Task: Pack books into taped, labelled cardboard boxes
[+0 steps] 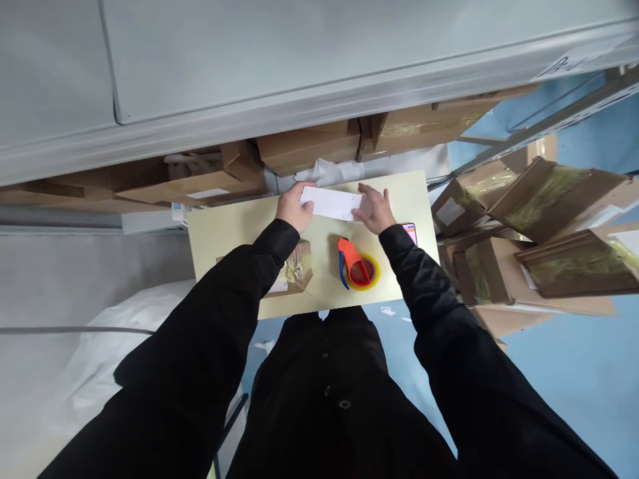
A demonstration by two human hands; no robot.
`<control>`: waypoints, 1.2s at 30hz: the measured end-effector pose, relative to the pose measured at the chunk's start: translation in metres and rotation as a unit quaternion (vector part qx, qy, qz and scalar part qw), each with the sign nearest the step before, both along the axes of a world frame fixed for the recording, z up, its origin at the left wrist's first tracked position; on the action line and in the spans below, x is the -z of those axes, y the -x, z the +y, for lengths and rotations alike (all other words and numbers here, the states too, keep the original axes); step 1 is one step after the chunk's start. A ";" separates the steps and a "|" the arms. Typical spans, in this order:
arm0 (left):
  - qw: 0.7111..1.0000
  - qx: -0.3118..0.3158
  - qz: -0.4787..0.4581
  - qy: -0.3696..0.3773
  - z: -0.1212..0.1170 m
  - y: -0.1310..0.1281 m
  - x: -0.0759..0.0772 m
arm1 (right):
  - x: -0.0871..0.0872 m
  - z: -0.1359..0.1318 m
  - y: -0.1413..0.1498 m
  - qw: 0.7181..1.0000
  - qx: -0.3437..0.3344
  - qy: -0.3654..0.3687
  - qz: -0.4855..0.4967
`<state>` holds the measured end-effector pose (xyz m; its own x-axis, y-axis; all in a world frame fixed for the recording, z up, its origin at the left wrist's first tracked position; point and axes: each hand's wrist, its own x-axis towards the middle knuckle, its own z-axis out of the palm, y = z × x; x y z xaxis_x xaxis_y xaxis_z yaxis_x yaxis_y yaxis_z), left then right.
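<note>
A long white box (330, 203), flat-sided like a small carton, is held level above the far part of the pale table (234, 229). My left hand (295, 205) grips its left end, thumb on the near side. At the other end, my right hand (373, 209) has its thumb and fingers around the box. Below the hands on the table lies a red and blue tape dispenser (349, 256) with a yellow-edged roll of tape (373, 276). A taped cardboard box (303, 266) sits partly hidden under my left forearm. Beside my right wrist, a phone (410, 231) shows a lit screen.
Cardboard boxes (309, 148) line the shelf space behind the table, beneath a grey metal shelf (319, 60). Several taped cartons (504, 266) are stacked on the right. White plastic sheeting (124, 332) lies at the left, and paper scraps (387, 311) are on the blue floor.
</note>
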<state>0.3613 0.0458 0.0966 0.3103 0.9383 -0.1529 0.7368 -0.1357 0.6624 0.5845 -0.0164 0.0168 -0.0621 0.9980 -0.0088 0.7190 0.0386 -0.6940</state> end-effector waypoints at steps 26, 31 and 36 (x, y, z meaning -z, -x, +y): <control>0.956 0.235 0.174 -0.005 0.026 -0.078 0.028 | 0.016 0.027 -0.020 0.994 -0.109 0.018 0.007; 0.965 0.219 0.146 -0.003 0.033 -0.069 0.033 | 0.019 0.030 -0.024 0.994 -0.104 0.004 0.014; 0.974 0.175 0.144 -0.009 0.045 -0.057 0.035 | 0.026 0.032 -0.031 0.996 -0.084 0.024 0.009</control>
<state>0.4179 0.0907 0.0617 0.5579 0.7865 -0.2648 0.7986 -0.4219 0.4293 0.6152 0.0154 -0.0089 -0.2285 0.9721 -0.0530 0.6920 0.1239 -0.7112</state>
